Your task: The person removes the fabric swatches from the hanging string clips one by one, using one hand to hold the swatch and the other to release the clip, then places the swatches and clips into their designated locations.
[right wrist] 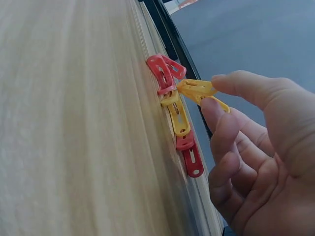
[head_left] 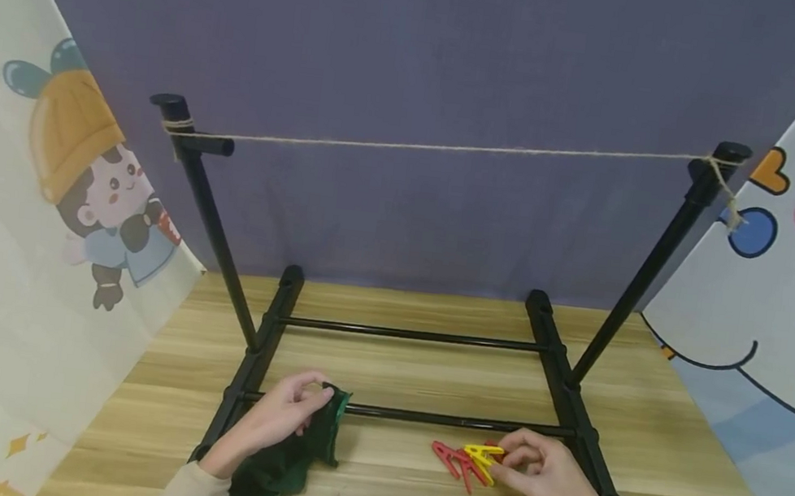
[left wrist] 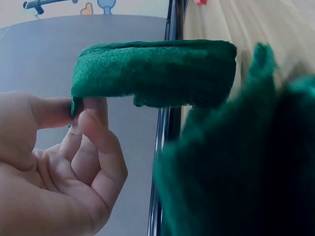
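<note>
Between its thumb and a finger, my left hand (head_left: 287, 409) pinches a corner of a dark green, plush-looking cloth (head_left: 297, 449). The cloth hangs down onto the tabletop, and in the left wrist view its folded green edge (left wrist: 152, 73) stretches away from the fingertips. My right hand (head_left: 548, 478) pinches a yellow clothespin (right wrist: 196, 88) by its handle ends. Right beside it lie a second yellow clothespin (right wrist: 178, 118) and red clothespins (right wrist: 161, 71), in a small group on the wood. The cloth's lower part is cut off by the head view's bottom edge.
A black pipe frame (head_left: 422, 417) stands on the wooden table (head_left: 420, 373). Between its two uprights a thin twine line (head_left: 438, 148) is strung, above and beyond both hands. Printed cartoon panels (head_left: 788, 309) flank the sides, with a grey-purple backdrop (head_left: 429, 227) behind.
</note>
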The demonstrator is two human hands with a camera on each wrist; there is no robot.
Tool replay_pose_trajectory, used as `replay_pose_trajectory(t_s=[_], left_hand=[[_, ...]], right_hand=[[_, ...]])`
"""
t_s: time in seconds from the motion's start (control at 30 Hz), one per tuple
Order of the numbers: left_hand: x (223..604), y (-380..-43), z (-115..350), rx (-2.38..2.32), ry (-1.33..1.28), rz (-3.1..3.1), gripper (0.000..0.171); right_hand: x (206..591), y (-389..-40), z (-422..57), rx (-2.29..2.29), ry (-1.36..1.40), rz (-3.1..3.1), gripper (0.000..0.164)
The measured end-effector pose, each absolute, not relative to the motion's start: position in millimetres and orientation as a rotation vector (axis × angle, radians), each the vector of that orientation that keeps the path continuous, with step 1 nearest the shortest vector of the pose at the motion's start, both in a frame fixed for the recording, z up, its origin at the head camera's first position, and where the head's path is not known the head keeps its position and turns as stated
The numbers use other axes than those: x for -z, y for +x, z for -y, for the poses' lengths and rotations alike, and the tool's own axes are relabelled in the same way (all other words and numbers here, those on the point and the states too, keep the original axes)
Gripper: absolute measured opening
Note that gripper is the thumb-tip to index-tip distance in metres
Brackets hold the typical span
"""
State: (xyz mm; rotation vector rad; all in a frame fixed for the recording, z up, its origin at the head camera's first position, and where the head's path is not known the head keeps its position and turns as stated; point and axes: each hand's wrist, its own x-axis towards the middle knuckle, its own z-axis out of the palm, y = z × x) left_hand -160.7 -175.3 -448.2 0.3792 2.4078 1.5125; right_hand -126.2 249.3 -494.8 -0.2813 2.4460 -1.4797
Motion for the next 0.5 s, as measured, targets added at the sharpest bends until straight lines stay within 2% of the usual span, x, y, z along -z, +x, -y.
replay_pose_trajectory(t_s=[0.5], left_hand=[[460.8, -153.7, 194.9, -1.429, 0.394, -2.402, 0.044]], right_hand=[[502.8, -125.8, -255.2, 1.419, -0.342, -2.441, 0.034]])
